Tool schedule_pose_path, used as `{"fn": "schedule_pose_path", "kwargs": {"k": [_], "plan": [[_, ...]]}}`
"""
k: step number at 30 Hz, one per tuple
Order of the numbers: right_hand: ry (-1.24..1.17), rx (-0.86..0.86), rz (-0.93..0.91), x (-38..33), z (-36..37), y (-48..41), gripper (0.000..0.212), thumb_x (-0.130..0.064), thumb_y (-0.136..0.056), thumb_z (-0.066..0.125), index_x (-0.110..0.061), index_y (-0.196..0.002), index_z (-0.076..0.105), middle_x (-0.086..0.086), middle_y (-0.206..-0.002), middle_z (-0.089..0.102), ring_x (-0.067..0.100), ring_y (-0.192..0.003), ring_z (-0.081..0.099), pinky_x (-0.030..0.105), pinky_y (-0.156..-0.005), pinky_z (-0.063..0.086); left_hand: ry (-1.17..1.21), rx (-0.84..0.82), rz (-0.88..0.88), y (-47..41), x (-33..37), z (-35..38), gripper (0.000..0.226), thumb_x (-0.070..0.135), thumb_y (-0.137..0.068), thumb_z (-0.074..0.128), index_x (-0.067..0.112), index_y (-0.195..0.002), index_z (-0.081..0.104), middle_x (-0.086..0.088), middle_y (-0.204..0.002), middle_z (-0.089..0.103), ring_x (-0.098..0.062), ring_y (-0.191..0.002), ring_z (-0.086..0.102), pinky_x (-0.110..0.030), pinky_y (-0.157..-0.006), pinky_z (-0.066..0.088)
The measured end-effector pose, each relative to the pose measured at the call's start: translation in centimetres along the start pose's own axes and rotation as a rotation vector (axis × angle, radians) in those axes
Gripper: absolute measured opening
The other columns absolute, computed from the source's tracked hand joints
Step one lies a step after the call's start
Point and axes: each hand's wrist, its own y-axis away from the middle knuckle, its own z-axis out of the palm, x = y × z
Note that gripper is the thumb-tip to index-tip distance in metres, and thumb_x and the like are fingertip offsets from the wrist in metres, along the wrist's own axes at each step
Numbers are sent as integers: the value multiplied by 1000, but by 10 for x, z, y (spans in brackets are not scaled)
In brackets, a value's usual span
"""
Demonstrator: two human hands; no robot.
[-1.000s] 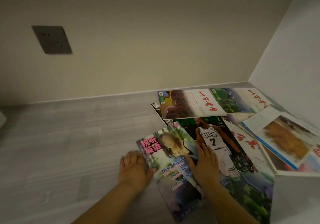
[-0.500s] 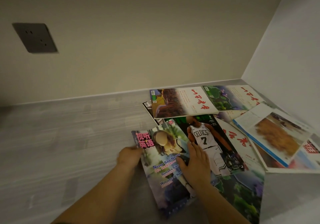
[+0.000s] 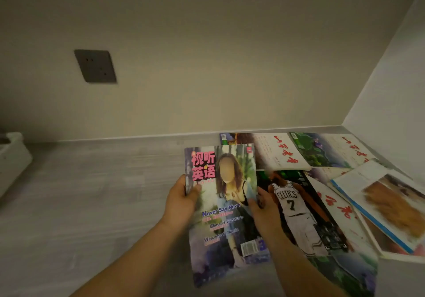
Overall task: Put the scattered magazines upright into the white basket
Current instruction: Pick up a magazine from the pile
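A: Both hands on the English-learning magazine (image 3: 224, 207) at centre frame: left hand (image 3: 181, 201) pinching its left edge, right hand (image 3: 264, 209) gripping the right edge.

B: And the white basket (image 3: 12, 156) sits at the far left edge; other magazines (image 3: 322, 181) lie flat, lower right.

Your left hand (image 3: 181, 201) and right hand (image 3: 264, 211) grip the English-learning magazine (image 3: 224, 211) by its side edges, raised off the grey floor (image 3: 92, 204). Other magazines (image 3: 322, 181) lie scattered right; white basket (image 3: 12, 156) far left.
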Motion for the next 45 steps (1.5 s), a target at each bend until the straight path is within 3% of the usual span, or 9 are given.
{"fn": "schedule_pose_path", "kwargs": {"k": [4, 8, 13, 18, 28, 31, 37, 41, 45], "plan": [[-14, -42, -31, -34, 17, -5, 18, -1, -87, 47, -1, -101, 60, 5, -90, 58, 9, -74, 52, 19, -63, 42, -66, 101, 117, -2, 10, -43, 30, 4, -86, 52, 27, -66, 54, 6, -61, 56, -4, -55, 51, -4, -45, 40], [-23, 4, -119, -69, 60, -2, 17, 2, -85, 50, 5, -96, 62, 19, -97, 61, 26, -86, 53, 29, -73, 42, -230, 181, 137, -4, 11, -98, 15, 12, -89, 47, 21, -81, 57, -2, -73, 60, -22, -70, 55, -30, -66, 46], [-36, -104, -211, -111, 138, 19, 16, -2, -85, 50, -8, -82, 64, 26, -96, 65, 39, -94, 59, 47, -87, 48, -488, 302, 228, -2, 8, -185, 16, 23, -87, 52, 15, -93, 64, -9, -81, 71, -25, -73, 62, -27, -58, 41], [-195, -119, -247, -155, 226, 43, 18, 6, -83, 52, -8, -85, 63, 4, -76, 62, 13, -65, 56, 4, -45, 44, -473, 412, 278, -4, 14, -284, 14, 19, -85, 56, 12, -78, 65, -9, -71, 66, -28, -71, 61, -31, -62, 45], [-203, -198, -544, -264, 369, 78, 17, 5, -82, 54, -11, -80, 60, -6, -65, 58, -5, -49, 56, 1, -43, 39, -338, 655, 576, -12, 40, -449, 42, 1, -81, 58, 26, -50, 46, 3, -50, 45, 2, -52, 48, -10, -52, 36], [-195, -212, -590, -287, 403, 82, 17, 4, -83, 53, -10, -82, 62, -7, -67, 58, 1, -58, 53, 1, -46, 41, -315, 708, 537, -21, 38, -484, 22, 6, -81, 60, 2, -60, 57, -22, -60, 57, -18, -58, 48, -31, -54, 38], [-25, -281, -613, -306, 470, 81, 18, 3, -83, 52, -1, -94, 66, 1, -80, 61, 4, -62, 52, 4, -50, 43, -307, 795, 428, -21, 4, -527, 27, 6, -80, 62, 15, -57, 52, 7, -51, 46, 2, -46, 47, -8, -44, 32], [141, -286, -641, -311, 513, 76, 19, 1, -83, 51, 1, -93, 67, 16, -90, 67, 25, -79, 58, 35, -77, 49, -384, 827, 367, -24, -17, -544, 43, 3, -78, 63, 22, -46, 42, 11, -46, 40, 8, -45, 47, -6, -43, 32], [204, -300, -600, -300, 547, 68, 19, 1, -84, 47, 3, -90, 65, 15, -79, 61, 25, -71, 54, 17, -59, 45, -429, 812, 244, -33, -31, -555, 23, 7, -79, 63, -3, -59, 59, -13, -53, 56, -24, -52, 52, -28, -49, 39]]}}
